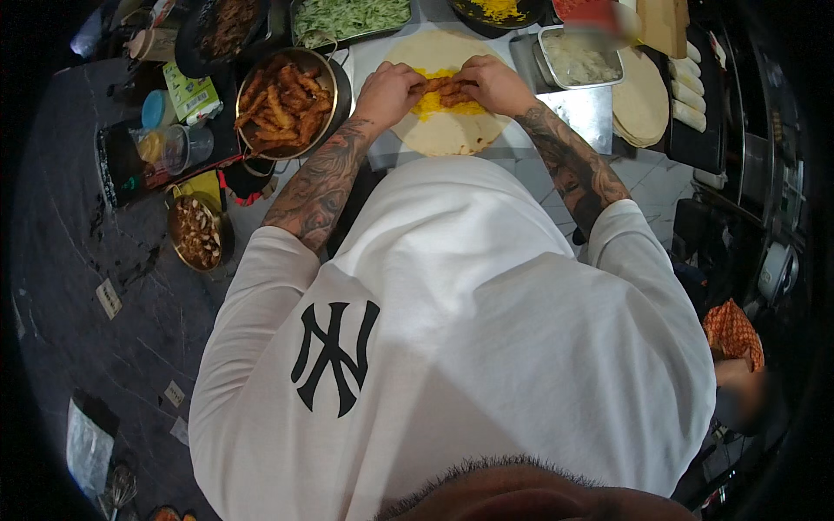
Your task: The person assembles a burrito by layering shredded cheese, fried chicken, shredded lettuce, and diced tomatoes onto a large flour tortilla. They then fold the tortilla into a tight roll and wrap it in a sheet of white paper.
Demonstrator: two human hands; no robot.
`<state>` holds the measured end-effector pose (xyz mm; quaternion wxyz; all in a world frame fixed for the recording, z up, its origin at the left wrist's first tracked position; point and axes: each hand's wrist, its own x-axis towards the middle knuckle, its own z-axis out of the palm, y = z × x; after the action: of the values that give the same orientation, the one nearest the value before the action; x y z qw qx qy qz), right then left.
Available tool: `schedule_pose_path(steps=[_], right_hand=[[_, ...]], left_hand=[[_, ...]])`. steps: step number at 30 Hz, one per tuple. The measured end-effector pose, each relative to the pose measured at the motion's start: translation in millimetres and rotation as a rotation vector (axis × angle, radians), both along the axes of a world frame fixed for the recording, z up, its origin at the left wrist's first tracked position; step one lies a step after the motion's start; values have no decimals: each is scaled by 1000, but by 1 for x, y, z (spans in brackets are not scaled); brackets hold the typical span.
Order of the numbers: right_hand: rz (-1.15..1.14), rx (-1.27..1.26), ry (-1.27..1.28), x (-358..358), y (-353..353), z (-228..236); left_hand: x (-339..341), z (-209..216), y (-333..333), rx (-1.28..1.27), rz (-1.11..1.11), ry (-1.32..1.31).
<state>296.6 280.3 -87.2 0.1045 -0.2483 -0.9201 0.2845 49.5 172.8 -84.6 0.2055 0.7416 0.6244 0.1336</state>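
A large flat tortilla (452,141) lies on the white work surface in front of me, with a bed of yellow shredded or grain-like filling (432,108) across its middle. Browned, breaded strips (447,90), which look like fried chicken, rest in a row on that filling. My left hand (390,94) is closed, its fingertips gripping the left end of the strips. At the right end, my right hand (498,84) pinches the strips the same way. Both hands hover low over the tortilla; the fingers partly hide the strip ends.
Left of my hands stands a metal pan (327,82) of similar strips. Shredded greens (352,17) fill a tray behind. On the right are a tub of pale slices (582,59), stacked tortillas (641,102) and rolled wraps (688,94). Another person (734,339) is at lower right.
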Motion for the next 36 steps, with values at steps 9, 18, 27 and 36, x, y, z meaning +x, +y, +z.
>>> schedule_pose_path(steps=[9,18,27,36], right_hand=[[-30,117,-38,3,-12,2],[-136,195,71,-8,-35,3],[-149,157,149,-36,-30,34],[-56,10,311,-215,29,113]], left_hand=[[-2,-2,-1,-14,1,43],[8,-5,-8,8,-36,143],[-29,61,-42,214,165,-162],[-203,74,-75,340,1258,-1490]])
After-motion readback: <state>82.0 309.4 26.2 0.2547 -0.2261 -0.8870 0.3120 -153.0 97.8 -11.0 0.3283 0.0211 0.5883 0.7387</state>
